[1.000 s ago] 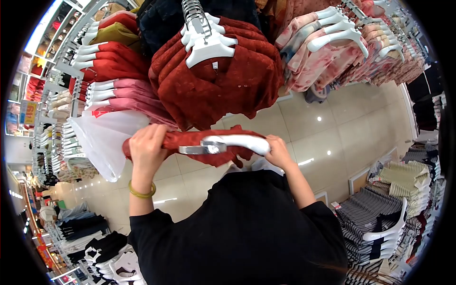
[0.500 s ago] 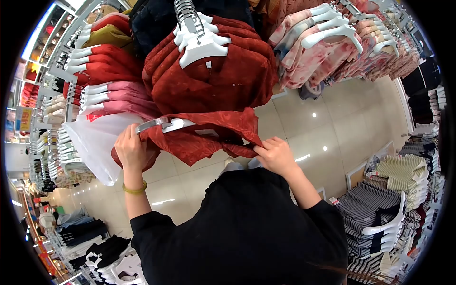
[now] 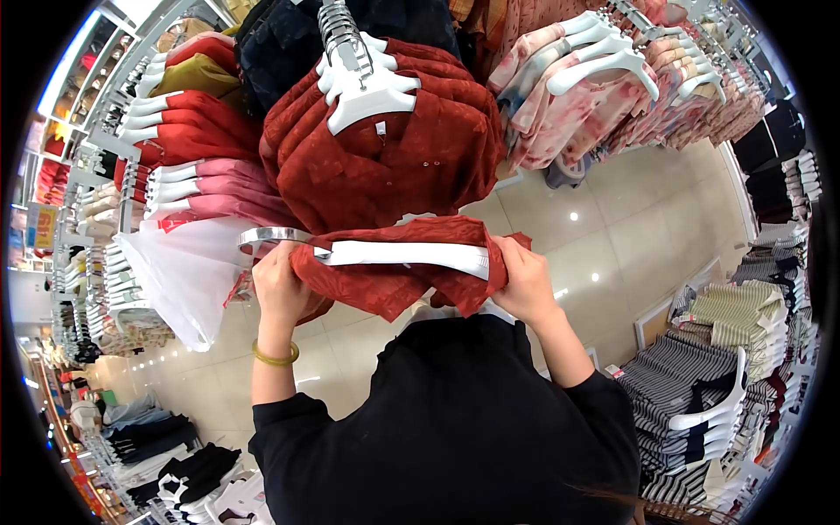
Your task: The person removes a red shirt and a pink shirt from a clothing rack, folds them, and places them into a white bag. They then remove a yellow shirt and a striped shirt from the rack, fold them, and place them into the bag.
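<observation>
A red patterned garment (image 3: 376, 293) hangs between my two hands, with a white hanger (image 3: 407, 255) lying across its neck opening. The hanger's metal hook (image 3: 273, 234) points left, above my left hand (image 3: 282, 284). That hand is closed on the garment's left part beside the hook. At the other end, my right hand (image 3: 523, 278) grips the cloth by the hanger's right tip, fingers wrapped round it. Directly beyond, several matching red garments (image 3: 385, 171) hang on a rail by white hangers.
To the left are red and pink clothes (image 3: 197, 131) on hangers and a white plastic bag (image 3: 179, 284). Pink floral tops (image 3: 582, 109) hang at the upper right. Striped garments (image 3: 678, 376) stand at the lower right. Tiled floor (image 3: 612, 219) shows between the racks.
The hanger has turned and now shows across the garment's neck, more of it visible. My left hand has moved right and slightly down; my right hand has shifted slightly right and up the cloth.
</observation>
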{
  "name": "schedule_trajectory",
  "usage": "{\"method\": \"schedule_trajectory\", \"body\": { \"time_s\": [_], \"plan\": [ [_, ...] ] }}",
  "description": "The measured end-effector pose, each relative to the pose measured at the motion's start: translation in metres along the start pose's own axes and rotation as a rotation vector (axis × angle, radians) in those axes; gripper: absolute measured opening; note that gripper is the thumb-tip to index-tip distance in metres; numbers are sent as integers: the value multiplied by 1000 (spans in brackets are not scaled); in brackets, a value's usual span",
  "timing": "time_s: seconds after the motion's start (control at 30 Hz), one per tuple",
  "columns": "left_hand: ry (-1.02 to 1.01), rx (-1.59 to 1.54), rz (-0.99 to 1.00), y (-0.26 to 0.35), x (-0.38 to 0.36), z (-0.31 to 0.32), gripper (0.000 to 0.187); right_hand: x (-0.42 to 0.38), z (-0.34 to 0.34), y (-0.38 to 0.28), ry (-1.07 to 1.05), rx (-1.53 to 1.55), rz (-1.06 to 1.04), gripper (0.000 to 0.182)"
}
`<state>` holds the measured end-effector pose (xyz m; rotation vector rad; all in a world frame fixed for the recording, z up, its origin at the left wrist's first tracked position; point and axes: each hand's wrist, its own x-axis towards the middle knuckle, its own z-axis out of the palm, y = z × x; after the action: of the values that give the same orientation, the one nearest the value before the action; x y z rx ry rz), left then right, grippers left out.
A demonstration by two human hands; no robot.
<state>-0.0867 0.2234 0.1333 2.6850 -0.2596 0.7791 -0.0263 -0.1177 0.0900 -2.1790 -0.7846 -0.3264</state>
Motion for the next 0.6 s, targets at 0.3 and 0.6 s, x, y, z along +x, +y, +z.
{"method": "schedule_trajectory", "body": {
  "time_s": [0.3,0.6],
  "plan": [
    [-82,114,158,52,13,11,30,20,19,-23,-62,-42,-188,36],
    [37,56,-209,1,12,7,29,81,-3,-2,49,-126,-1,22]
  ]
}}
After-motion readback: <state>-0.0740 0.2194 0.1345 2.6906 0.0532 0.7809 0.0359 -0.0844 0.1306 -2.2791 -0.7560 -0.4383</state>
